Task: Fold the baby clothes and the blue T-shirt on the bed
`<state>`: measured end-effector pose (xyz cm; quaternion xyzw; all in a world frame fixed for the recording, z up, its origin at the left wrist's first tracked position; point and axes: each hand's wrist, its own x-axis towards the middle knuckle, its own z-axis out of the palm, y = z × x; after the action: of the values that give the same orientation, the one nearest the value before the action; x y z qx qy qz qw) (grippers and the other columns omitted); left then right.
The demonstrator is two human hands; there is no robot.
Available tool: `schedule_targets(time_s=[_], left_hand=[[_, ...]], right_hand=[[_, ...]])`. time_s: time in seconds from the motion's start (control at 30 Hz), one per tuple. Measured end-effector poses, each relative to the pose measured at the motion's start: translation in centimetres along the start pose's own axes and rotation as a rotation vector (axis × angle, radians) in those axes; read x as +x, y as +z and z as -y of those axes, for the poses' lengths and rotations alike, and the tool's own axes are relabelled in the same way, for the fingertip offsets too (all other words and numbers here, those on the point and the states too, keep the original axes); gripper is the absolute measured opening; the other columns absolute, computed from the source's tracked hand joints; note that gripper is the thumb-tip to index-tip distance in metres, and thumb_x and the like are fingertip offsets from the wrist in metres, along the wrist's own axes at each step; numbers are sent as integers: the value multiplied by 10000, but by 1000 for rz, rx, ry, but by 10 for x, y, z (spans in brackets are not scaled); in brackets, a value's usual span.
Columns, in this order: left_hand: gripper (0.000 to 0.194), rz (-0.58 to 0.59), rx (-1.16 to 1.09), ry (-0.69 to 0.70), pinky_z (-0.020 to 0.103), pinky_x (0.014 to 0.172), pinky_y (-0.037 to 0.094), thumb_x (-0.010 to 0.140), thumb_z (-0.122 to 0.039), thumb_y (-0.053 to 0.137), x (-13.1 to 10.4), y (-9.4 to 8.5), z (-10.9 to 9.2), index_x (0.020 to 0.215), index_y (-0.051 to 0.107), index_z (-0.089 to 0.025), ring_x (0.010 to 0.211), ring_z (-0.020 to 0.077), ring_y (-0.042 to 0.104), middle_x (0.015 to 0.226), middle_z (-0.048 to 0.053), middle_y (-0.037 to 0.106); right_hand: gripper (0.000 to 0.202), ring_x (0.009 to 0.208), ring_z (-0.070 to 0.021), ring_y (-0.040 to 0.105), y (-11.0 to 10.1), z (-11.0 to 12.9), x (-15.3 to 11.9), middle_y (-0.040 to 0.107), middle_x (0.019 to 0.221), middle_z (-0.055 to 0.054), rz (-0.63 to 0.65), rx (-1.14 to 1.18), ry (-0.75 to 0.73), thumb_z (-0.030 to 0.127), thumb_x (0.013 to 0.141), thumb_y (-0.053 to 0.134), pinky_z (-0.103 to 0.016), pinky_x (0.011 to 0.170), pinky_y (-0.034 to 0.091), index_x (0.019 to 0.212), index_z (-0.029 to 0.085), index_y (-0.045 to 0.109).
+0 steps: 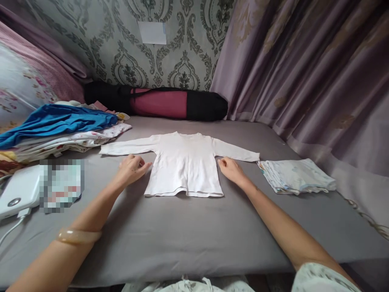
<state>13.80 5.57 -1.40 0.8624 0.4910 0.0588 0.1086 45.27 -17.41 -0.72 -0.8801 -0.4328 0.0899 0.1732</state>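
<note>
A small white long-sleeved shirt [188,166] lies spread on the grey sheet, neckline away from me and both sleeves stretched out sideways. Its hem shows a few wrinkles near the middle. My left hand [133,169] hovers beside the shirt's left side, below that sleeve, with the thumb apart from loosely bent fingers and nothing held. Close to the opposite side edge is my right hand [232,170], its fingers loosely curled under the other sleeve. Whether its fingertips touch the fabric is hard to see; no cloth shows gripped in it.
To the right sits a folded stack of pale printed cloth [298,176]. A clothes pile with a blue garment [67,119] rises at left, behind a white power bank [21,190] with a cable and a blurred-out item [62,184]. A black-and-red long bag [158,103] lies along the wall.
</note>
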Motion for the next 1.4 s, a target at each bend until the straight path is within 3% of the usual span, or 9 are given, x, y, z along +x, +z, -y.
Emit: schedule_targets(time_s=[0.2,0.4,0.6,0.77,0.93,1.07,1.2,1.3,1.4], left_hand=[[512,91,-146,79,371,867,442,739,-677,493,-41,9,-6,688,675,-201,994,315,572,866,134,643],[455,40,-159,61,354,826,431,677,-646,567,-57,15,-18,589,599,-201,993,316,564,880,123,639],[418,124,-285,-6,270,579,364,719,-615,544,-69,1,-27,637,515,-206,664,200,550,632,23,558],[533,136,-590,-88,258,549,392,717,-596,573,-75,-4,-29,1055,537,-186,557,155,548,704,-19,594],[670,109,-612,54,245,552,379,757,-551,554,-72,-6,-20,1339,484,-228,554,146,483,602,-64,478],[612,174,-507,126,245,552,340,749,-567,535,-65,-13,-7,1257,616,-234,562,144,424,570,-55,395],[556,265,-451,161,246,551,336,731,-599,539,-59,-11,5,1118,698,-234,564,145,428,587,-32,459],[546,288,-441,177,244,541,338,723,-612,554,-53,-7,11,1086,704,-232,559,143,445,617,-20,522],[563,378,-462,183,243,523,330,689,-632,591,-47,-11,11,1053,702,-217,541,141,453,594,-24,532]], right_hand=[[310,787,-202,632,0,11,-64,701,856,-60,82,-121,73,464,944,466,-269,610,315,816,230,625],[238,877,-224,631,5,28,-87,688,965,-83,61,-187,52,425,938,497,-285,645,332,896,218,605],[155,811,-186,615,5,27,-85,675,882,-48,43,-39,63,330,922,503,-268,647,348,835,224,577],[231,626,-157,565,5,25,-80,592,635,38,52,287,151,370,906,489,-247,602,368,1049,199,551],[390,566,-143,487,-1,14,-78,450,545,95,156,317,-51,344,864,503,-239,579,336,1228,216,560],[333,646,-142,504,-15,0,-69,568,699,33,318,263,-246,336,877,463,-248,620,360,1094,208,681],[334,736,-156,549,-23,-4,-66,653,849,-6,391,192,-296,322,886,469,-256,682,389,1122,214,679],[326,705,-151,536,-26,-2,-70,642,813,1,369,122,-286,339,901,458,-246,649,375,1132,235,664],[310,617,-134,491,-35,-2,-68,583,683,33,468,119,-295,364,880,499,-227,578,340,1103,234,671]])
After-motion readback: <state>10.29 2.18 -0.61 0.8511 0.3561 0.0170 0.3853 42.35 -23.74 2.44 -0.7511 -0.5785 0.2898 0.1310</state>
